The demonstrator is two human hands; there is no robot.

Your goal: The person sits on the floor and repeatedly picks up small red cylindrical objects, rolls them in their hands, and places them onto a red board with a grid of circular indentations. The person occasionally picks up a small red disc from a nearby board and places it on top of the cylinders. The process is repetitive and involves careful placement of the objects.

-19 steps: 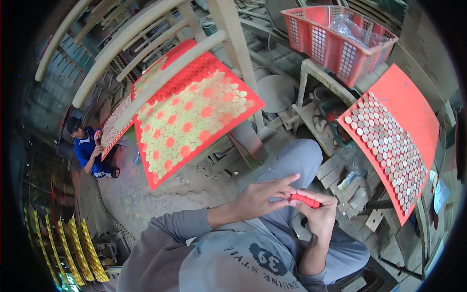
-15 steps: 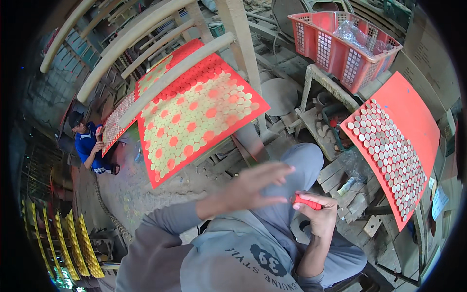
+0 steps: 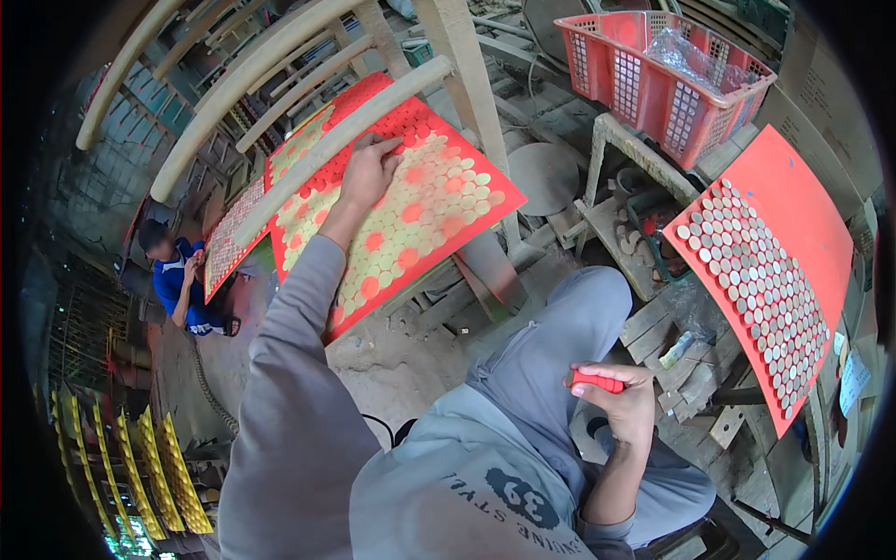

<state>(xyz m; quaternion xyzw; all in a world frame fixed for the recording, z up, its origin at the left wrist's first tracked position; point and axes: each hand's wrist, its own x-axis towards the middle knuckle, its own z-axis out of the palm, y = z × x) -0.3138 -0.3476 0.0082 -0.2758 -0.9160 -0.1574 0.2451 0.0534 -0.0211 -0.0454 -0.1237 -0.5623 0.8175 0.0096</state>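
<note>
Stretched forward, my left hand (image 3: 370, 170) bends its fingers down onto the red board (image 3: 504, 201). Its fingertips touch the board at the border between the red discs (image 3: 411, 114) and the pale yellow-green discs (image 3: 434, 201). Whatever lies between those fingers is too small to make out. Above my lap, my right hand (image 3: 627, 401) wraps round a short stack of red discs (image 3: 598, 380), thumb and fingers pressed along it. Some red discs also sit among the pale ones on the board.
A wooden rack with curved bars (image 3: 345, 126) crosses above the board. To the right, another red board (image 3: 793, 196) bears pale discs. Behind it stands a red plastic basket (image 3: 644, 93) with clear wrap. A co-worker (image 3: 177, 280) in blue crouches at left. Yellow strips (image 3: 187, 476) stand at lower left.
My left hand has moved from beside my right hand forward and left onto the board. My right hand still holds the stack of red discs near my lap.
</note>
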